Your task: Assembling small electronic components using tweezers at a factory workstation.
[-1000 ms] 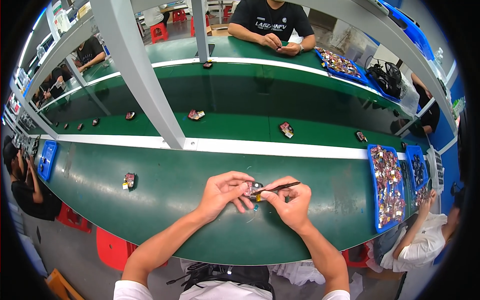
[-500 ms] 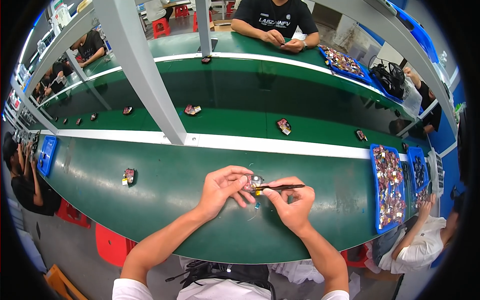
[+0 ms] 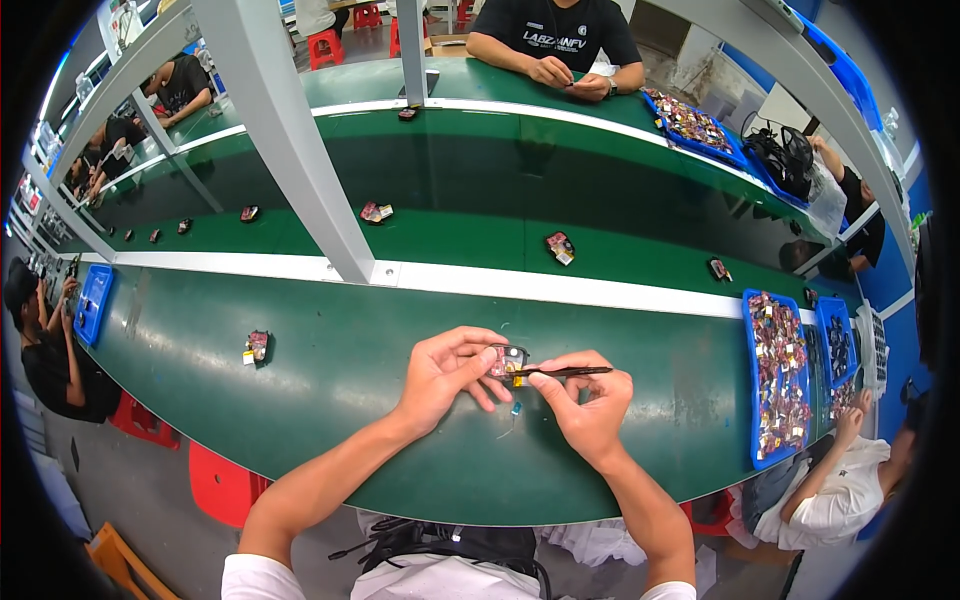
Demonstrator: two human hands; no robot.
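Above the green bench, my left hand [image 3: 447,375] is closed around a small electronic unit [image 3: 508,362] with a red circuit board in a dark shell. My right hand [image 3: 588,405] pinches a pair of black tweezers [image 3: 575,371], their tips at the unit's lower edge beside a yellow piece. The exact contact at the tips is too small to make out. Just below the hands, a small blue part [image 3: 516,409] with a thin wire lies on the bench. Another circuit-board unit [image 3: 257,347] rests on the bench to the left.
A blue tray [image 3: 750,400] full of circuit-board units stands at right, with a smaller blue bin [image 3: 835,338] beyond it. Several units, one [image 3: 560,248] nearly ahead, lie on the conveyor belt. A grey post [image 3: 290,150] rises at front left. Co-workers sit around.
Units on the belt have shifted slightly left. My hands keep nearly the same place on the unit and tweezers, with the tweezers slightly flatter.
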